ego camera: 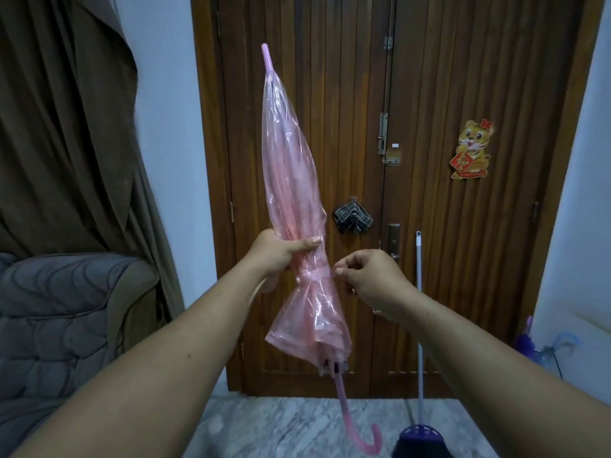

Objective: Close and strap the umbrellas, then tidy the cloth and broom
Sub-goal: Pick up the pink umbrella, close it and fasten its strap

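A closed pink see-through umbrella (291, 180) stands upright in front of me, tip up and hooked handle (360, 438) down. My left hand (281, 256) grips its folded canopy just above the pink strap (314, 276) wound round it. My right hand (367, 279) is at the strap's right end with fingertips curled together; whether it pinches the strap I cannot tell. A striped grey cloth (352, 218) hangs on the wooden door. The broom (420, 325) leans against the door at the right, its dark head (418, 446) on the floor.
The brown double door (446, 94) fills the background, with a tiger sticker (471, 150). A brown curtain (66, 127) and a grey padded sofa (66, 319) are at the left. More umbrellas, purple (525, 342) and blue (558, 348), lean in the right corner. The floor is marble.
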